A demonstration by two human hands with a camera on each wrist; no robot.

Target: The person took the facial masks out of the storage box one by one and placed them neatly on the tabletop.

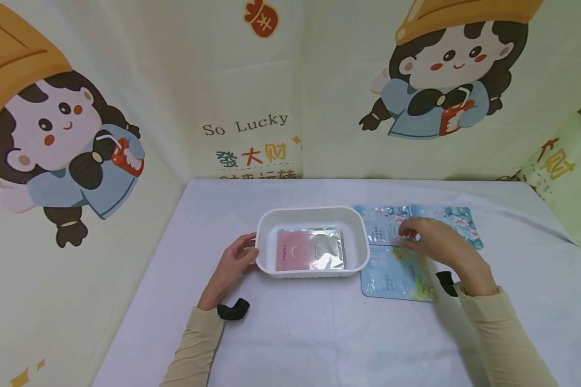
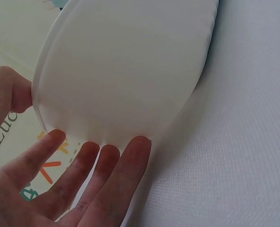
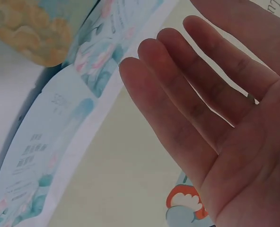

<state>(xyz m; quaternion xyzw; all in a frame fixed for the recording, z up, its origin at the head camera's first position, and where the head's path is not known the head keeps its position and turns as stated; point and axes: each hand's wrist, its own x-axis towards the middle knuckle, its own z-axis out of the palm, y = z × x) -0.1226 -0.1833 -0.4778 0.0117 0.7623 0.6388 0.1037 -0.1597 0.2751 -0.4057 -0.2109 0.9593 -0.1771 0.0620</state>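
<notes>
A white plastic tray (image 1: 312, 273) stands on the table, with a pink and silver sachet (image 1: 297, 250) lying in it. My left hand (image 1: 234, 262) holds the tray's left end. In the left wrist view, the thumb meets the rim while the fingertips (image 2: 139, 144) press the outer wall. To the right of the tray lie flat light-blue sachets: two with pink flowers (image 1: 375, 223) along the back and one with a yellow and green picture (image 1: 392, 274) in front. Above these, my right hand (image 1: 440, 242) hovers with nothing in it; its fingers (image 3: 173, 118) look loosely extended.
White cloth covers the table (image 1: 314, 333). Behind it hangs a cream curtain (image 1: 334, 156) printed with cartoon figures and lettering. Each wrist carries a black strap piece, the left one (image 1: 234, 310) beside the beige sleeve.
</notes>
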